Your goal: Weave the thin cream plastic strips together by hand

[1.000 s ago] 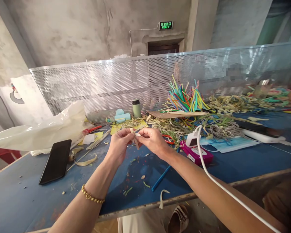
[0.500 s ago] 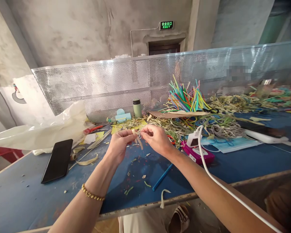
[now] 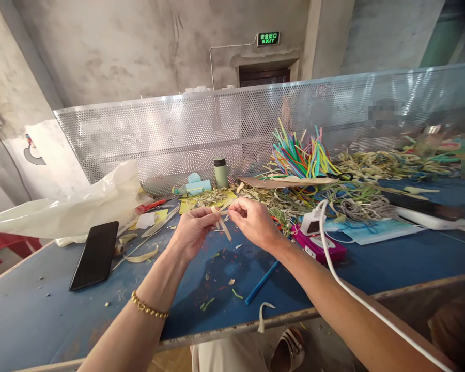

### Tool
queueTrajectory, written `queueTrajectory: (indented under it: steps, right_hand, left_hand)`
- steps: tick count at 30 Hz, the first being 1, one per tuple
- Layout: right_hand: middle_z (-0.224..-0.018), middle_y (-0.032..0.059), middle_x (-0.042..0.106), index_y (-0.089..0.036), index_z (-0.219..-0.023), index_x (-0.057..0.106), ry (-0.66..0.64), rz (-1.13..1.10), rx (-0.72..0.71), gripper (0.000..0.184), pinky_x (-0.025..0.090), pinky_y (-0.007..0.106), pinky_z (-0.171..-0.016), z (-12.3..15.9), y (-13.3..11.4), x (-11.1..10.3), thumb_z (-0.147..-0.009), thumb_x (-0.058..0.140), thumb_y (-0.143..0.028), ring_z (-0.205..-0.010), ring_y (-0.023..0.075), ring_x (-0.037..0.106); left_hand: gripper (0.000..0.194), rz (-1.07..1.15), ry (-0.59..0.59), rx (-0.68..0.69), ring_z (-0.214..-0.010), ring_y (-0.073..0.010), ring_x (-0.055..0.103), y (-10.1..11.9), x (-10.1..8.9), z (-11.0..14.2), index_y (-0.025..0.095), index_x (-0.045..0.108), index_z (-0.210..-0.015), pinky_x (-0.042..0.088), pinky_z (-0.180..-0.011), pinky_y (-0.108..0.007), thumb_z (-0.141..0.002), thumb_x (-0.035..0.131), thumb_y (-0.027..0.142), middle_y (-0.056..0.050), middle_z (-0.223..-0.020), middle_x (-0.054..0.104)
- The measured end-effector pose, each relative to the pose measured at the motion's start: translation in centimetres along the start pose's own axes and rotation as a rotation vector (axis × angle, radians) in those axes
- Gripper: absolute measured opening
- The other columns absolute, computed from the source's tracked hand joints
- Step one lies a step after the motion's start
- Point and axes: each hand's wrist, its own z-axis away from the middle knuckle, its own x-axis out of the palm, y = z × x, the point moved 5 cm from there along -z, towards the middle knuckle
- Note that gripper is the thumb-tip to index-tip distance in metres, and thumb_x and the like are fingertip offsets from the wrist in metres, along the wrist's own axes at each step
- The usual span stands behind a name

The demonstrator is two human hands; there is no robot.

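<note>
Over the blue tabletop, my left hand pinches a pale dried husk strip between thumb and fingers. One end of the strip hangs down to the right. Close beside it, my right hand has its thumb and forefinger pressed together at a thin pale strand that runs from the left fingertips. My fingers hide part of the strip. Below the hands are small green and pale scraps and a blue stick.
Left lie a black phone, a plastic bag and red-handled scissors. Behind stand a green bottle and colourful pipe cleaners. At right are a magenta box, a white cable and a blue mask.
My right hand has moved slightly right, away from the left, widening the gap between the fingertips. The left hand stays almost in place, still pinching the strip.
</note>
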Motion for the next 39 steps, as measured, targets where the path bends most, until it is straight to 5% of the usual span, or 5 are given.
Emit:
queueTrajectory:
  steps: [7, 11, 16, 29, 39]
  right_hand:
    - [-0.094, 0.0079, 0.066, -0.019, -0.092, 0.065, 0.234, 0.328, -0.392, 0.011, 0.04, 0.037, -0.084, 0.7, -2.4, -1.8, -0.089, 0.057, -0.013, -0.091, 0.0223, 0.057]
    - [-0.097, 0.0058, 0.063, -0.023, -0.097, 0.069, 0.112, 0.416, -0.621, 0.02, 0.036, 0.037, -0.084, 1.2, -3.6, -1.0, -0.095, 0.052, -0.013, -0.092, 0.0211, 0.051]
    - [-0.097, 0.0061, 0.063, -0.023, -0.093, 0.071, 0.047, 0.452, -0.686, 0.017, 0.034, 0.037, -0.085, 1.5, -3.8, -0.1, -0.097, 0.054, -0.021, -0.091, 0.0206, 0.049]
    - [-0.075, 0.0033, 0.065, -0.019, -0.068, 0.064, 0.041, 0.101, -0.243, 0.018, 0.041, 0.032, -0.076, 0.4, -1.5, 0.3, -0.085, 0.067, -0.021, -0.077, 0.0177, 0.056]
    - [-0.083, 0.0065, 0.069, -0.017, -0.069, 0.065, 0.036, 0.07, -0.127, 0.013, 0.044, 0.035, -0.081, 0.2, -1.2, 0.0, -0.078, 0.074, -0.021, -0.085, 0.0212, 0.061]
  left_hand:
    - [0.018, 0.03, 0.061, 0.008, -0.054, -0.0084, 0.051, 0.2, -0.8, -0.2, 0.009, 0.07, -0.061, 0.04, -0.055, -0.023, -0.055, 0.085, 0.017, -0.003, -0.06, 0.062]
    - [0.015, 0.086, 0.053, -0.025, -0.055, -0.0085, 0.053, 0.1, -0.9, -0.2, 0.009, 0.07, -0.062, 0.041, -0.054, -0.022, -0.054, 0.083, 0.013, -0.002, -0.061, 0.062]
    - [0.015, 0.107, 0.037, -0.068, -0.054, -0.0082, 0.053, -0.1, -0.5, -0.2, 0.009, 0.068, -0.058, 0.041, -0.055, -0.022, -0.052, 0.082, 0.011, -0.001, -0.059, 0.06]
    - [0.009, -0.23, 0.025, 0.121, -0.055, -0.0095, 0.048, 0.6, 0.0, 0.3, 0.013, 0.073, -0.063, 0.033, -0.056, -0.025, -0.056, 0.076, 0.017, -0.001, -0.058, 0.063]
    - [0.012, -0.304, -0.019, 0.083, -0.06, -0.0115, 0.052, 0.5, 0.3, 0.6, 0.013, 0.076, -0.066, 0.038, -0.062, -0.026, -0.055, 0.071, 0.013, -0.003, -0.064, 0.068]
